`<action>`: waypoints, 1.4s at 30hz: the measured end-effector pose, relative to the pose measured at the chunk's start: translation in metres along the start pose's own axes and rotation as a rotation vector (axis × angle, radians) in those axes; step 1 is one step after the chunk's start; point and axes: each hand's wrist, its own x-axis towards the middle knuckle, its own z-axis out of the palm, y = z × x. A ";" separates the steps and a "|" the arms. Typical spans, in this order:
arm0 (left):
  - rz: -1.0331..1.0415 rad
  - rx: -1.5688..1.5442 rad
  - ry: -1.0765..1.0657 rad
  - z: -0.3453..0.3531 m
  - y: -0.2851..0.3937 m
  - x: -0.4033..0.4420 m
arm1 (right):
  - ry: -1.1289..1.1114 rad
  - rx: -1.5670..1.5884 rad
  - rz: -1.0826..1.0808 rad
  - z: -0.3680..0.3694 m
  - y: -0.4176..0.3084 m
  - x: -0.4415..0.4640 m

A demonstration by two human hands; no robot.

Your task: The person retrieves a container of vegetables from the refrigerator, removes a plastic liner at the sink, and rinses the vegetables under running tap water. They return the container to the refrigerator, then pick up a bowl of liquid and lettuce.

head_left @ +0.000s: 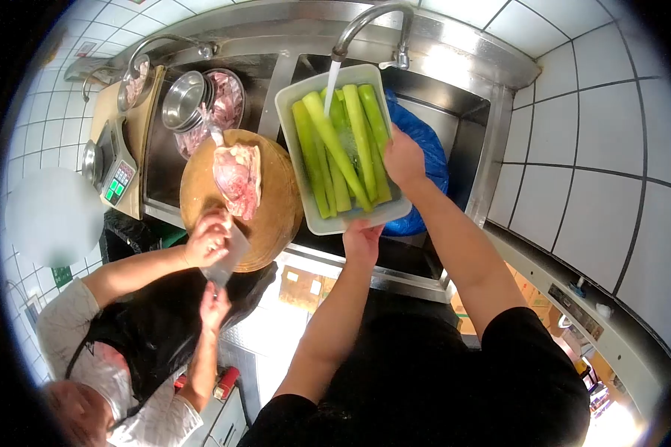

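A pale plastic tub (pixel 288 149) is tilted over the sink, filled with water and several long green stems (pixel 356 141) that look like peeled celtuce. My left hand (pixel 362 242) grips its near rim from below. On the right wall of the tub, my right hand (pixel 405 158) is closed around the edge. Water runs from the faucet (pixel 373 13) into the tub, onto the stems. Behind the tub and partly hidden by it, a blue plastic bag (pixel 434 149) lies in the sink (pixel 470 123).
To my left, a co-worker holds a cleaver (pixel 228 252) at a round chopping board (pixel 270 238) bearing raw meat (pixel 237 175). Metal bowls (pixel 183 100) and more meat sit in the left sink. A digital scale (pixel 118 167) stands beyond. Tiled wall (pixel 574 149) borders the right.
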 end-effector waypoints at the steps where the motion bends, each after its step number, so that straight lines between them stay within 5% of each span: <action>1: -0.006 -0.001 0.005 -0.001 -0.001 0.000 | 0.010 0.005 -0.001 -0.001 -0.001 -0.001; 7: -0.017 0.014 0.206 0.006 -0.006 0.000 | -0.116 -0.012 0.082 -0.006 -0.005 0.002; 42: -0.007 0.023 0.053 0.001 -0.002 0.000 | -0.053 0.071 0.054 -0.014 -0.012 -0.001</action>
